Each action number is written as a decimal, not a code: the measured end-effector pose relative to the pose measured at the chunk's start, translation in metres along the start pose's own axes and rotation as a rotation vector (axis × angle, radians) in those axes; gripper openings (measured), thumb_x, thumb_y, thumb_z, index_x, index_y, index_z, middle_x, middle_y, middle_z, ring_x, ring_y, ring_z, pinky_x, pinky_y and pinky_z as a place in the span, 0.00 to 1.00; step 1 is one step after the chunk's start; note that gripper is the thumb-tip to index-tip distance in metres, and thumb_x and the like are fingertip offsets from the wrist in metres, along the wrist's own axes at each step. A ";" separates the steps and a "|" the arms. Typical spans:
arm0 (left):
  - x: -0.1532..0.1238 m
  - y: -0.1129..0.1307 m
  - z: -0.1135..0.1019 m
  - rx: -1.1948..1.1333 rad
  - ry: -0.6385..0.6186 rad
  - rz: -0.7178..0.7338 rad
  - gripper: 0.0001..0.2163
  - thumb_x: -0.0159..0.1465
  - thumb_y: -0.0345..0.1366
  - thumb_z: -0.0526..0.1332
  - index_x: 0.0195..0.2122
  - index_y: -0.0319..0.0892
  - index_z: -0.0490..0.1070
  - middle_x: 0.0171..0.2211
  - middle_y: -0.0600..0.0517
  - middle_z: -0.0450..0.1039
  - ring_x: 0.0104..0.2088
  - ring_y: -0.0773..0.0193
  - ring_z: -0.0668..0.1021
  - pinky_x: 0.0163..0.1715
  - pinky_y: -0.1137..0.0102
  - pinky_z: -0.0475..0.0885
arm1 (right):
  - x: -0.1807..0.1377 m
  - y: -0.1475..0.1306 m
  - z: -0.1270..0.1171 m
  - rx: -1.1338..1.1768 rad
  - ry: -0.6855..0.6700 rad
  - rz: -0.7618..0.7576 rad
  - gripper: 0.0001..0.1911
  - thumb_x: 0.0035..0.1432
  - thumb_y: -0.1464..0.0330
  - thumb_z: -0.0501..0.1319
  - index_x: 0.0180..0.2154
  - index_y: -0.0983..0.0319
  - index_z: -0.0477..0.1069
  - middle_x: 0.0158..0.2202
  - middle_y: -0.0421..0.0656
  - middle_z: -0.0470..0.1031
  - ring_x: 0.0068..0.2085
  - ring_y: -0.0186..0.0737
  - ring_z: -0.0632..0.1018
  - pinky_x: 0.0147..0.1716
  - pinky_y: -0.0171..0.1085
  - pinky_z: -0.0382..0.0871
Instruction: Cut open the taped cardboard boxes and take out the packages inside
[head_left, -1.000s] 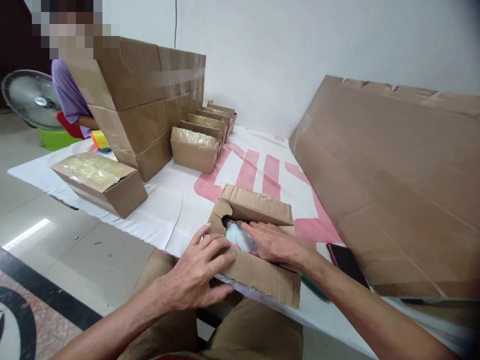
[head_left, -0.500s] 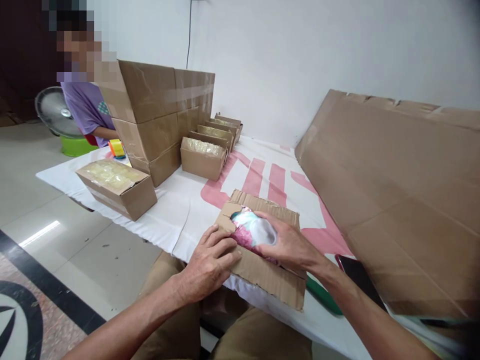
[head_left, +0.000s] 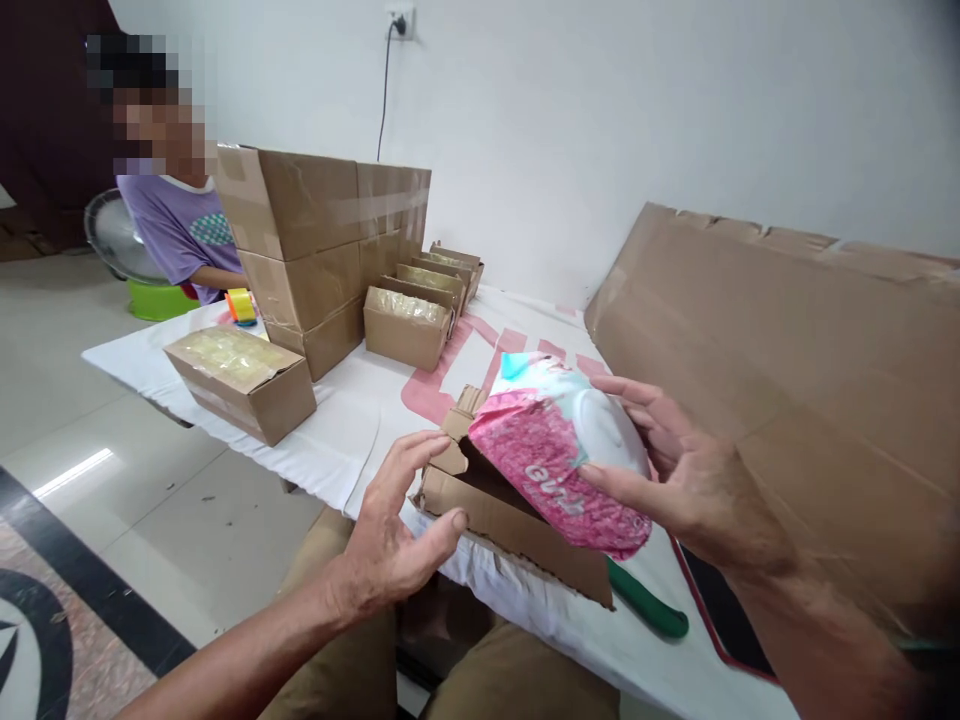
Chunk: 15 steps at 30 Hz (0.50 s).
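Gripped in my right hand (head_left: pixel 697 490) is a pink and white printed pack of wet wipes (head_left: pixel 540 470) with a white plastic lid. The pack is tilted above an open cardboard box (head_left: pixel 517 540) on the table, and its lower part hides some of the box's opening. My left hand (head_left: pixel 397 515) is beside the left end of the box, thumb and fingers spread around the corner. Its fingertips are close to the torn flap; whether they touch it I cannot tell.
Taped boxes (head_left: pixel 315 205) form a stack on the cloth-covered table, with several open-topped boxes (head_left: pixel 409 325) behind. One box (head_left: pixel 240 390) lies at the left edge. A green handle (head_left: pixel 649 600), a dark tablet-like device (head_left: pixel 724 610) and a big cardboard sheet (head_left: pixel 787 400) are rightward. A person (head_left: pixel 172 230) sits beyond.
My right hand has lifted the pack of wet wipes up and right out of the box. My left hand has let go of the box's side and spread its fingers.
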<state>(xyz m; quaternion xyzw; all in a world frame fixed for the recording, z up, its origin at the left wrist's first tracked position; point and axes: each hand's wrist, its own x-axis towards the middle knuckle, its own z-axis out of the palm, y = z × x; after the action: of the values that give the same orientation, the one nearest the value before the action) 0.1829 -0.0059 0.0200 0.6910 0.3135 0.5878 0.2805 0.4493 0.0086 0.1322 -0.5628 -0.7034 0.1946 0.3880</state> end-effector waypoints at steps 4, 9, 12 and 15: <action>0.011 0.007 0.005 -0.436 0.058 -0.425 0.25 0.65 0.41 0.67 0.63 0.47 0.64 0.52 0.44 0.73 0.48 0.57 0.78 0.43 0.65 0.76 | 0.021 -0.034 0.020 -0.098 -0.076 -0.128 0.34 0.48 0.58 0.71 0.57 0.56 0.72 0.52 0.46 0.80 0.46 0.50 0.83 0.41 0.41 0.80; 0.044 -0.010 -0.008 -0.755 0.267 -0.607 0.23 0.60 0.43 0.71 0.53 0.42 0.67 0.43 0.47 0.74 0.42 0.59 0.79 0.35 0.68 0.78 | 0.081 -0.066 0.060 -0.258 -0.146 -0.346 0.34 0.49 0.60 0.69 0.58 0.59 0.71 0.55 0.46 0.79 0.50 0.51 0.81 0.49 0.46 0.77; 0.077 -0.039 -0.026 -0.803 0.451 -0.672 0.21 0.57 0.37 0.73 0.47 0.41 0.67 0.37 0.51 0.73 0.36 0.63 0.80 0.36 0.68 0.78 | 0.133 -0.072 0.100 -0.345 -0.202 -0.414 0.36 0.50 0.61 0.68 0.60 0.61 0.69 0.57 0.47 0.77 0.54 0.53 0.79 0.53 0.47 0.73; 0.104 -0.080 -0.043 -0.807 0.576 -0.825 0.16 0.57 0.28 0.69 0.43 0.42 0.65 0.34 0.53 0.73 0.33 0.65 0.80 0.37 0.68 0.79 | 0.183 -0.063 0.152 -0.501 -0.324 -0.369 0.39 0.50 0.61 0.68 0.63 0.61 0.65 0.58 0.48 0.77 0.55 0.53 0.78 0.53 0.46 0.72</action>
<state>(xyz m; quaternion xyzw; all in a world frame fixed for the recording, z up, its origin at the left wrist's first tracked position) 0.1434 0.1262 0.0322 0.1683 0.3704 0.6654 0.6259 0.2805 0.1878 0.1424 -0.4656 -0.8717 0.0293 0.1500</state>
